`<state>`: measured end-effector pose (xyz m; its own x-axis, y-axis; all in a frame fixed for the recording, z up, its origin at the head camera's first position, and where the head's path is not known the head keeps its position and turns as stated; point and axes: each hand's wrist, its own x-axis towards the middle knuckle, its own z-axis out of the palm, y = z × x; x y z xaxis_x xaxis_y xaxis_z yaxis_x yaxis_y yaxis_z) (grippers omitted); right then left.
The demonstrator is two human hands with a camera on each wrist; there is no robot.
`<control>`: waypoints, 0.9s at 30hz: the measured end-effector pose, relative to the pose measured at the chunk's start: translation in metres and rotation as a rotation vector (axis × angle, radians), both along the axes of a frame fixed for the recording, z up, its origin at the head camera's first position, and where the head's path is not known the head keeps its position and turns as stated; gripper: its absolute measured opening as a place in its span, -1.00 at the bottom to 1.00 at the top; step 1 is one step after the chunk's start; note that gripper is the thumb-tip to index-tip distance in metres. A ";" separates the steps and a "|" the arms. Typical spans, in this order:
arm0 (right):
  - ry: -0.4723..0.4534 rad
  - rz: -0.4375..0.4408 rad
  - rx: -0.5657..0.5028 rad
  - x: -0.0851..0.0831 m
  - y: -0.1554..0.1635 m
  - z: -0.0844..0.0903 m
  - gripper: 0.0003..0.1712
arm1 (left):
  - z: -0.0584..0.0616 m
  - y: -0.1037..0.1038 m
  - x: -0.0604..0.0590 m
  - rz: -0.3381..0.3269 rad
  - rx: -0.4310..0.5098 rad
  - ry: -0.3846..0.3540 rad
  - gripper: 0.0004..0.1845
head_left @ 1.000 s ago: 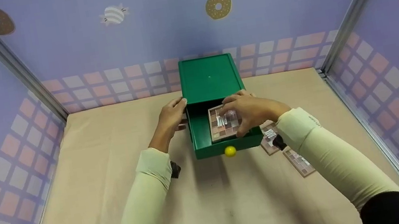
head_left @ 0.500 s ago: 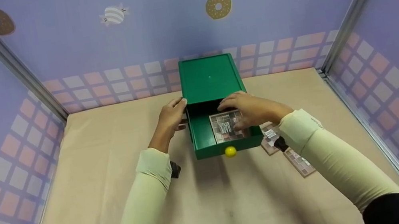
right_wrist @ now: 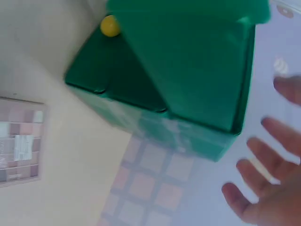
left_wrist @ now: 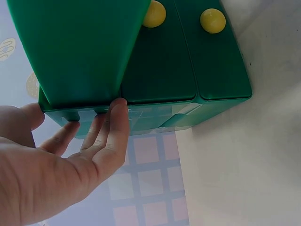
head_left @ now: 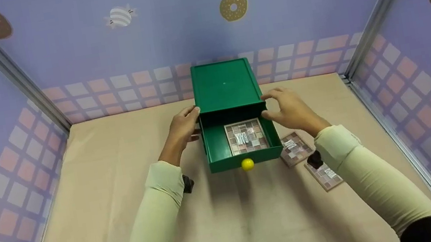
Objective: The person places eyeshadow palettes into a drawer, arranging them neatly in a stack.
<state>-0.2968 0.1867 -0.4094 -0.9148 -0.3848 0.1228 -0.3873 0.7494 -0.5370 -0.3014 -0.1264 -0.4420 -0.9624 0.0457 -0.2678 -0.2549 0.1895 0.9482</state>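
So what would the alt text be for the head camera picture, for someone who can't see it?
A small green drawer box stands on a beige table, its top drawer pulled open with a checkered tile card lying flat inside. The left hand touches the box's left side; the right hand hovers open by its right side. Two more cards lie at right.

Place: a small staged booth — a recording set-up rather than a lived-in room.
Walls: lilac panels are enclosing three sides, printed with doughnuts, striped sweets and pink-and-white checks.
Frame: metal corner posts are holding the panels.
Counter: a beige cloth is covering the counter.
Props: a green toy-like drawer box is sitting at the back — eyeshadow palettes are lying beside it.
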 end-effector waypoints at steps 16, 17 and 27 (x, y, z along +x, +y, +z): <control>-0.188 -0.360 0.047 -0.003 0.041 -0.048 -0.23 | 0.000 -0.001 -0.001 0.003 0.016 -0.005 -0.44; -0.203 -0.366 0.057 -0.003 0.042 -0.052 -0.21 | 0.000 -0.001 -0.001 0.003 0.019 -0.004 -0.44; -0.285 -0.397 0.128 0.002 0.044 -0.082 -0.05 | 0.000 -0.001 -0.001 0.002 0.030 -0.017 -0.44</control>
<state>-0.2947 0.2302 -0.4909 -0.9840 0.0039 -0.1781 0.0893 0.8759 -0.4742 -0.3025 -0.1270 -0.4421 -0.9579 0.0519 -0.2825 -0.2712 0.1607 0.9490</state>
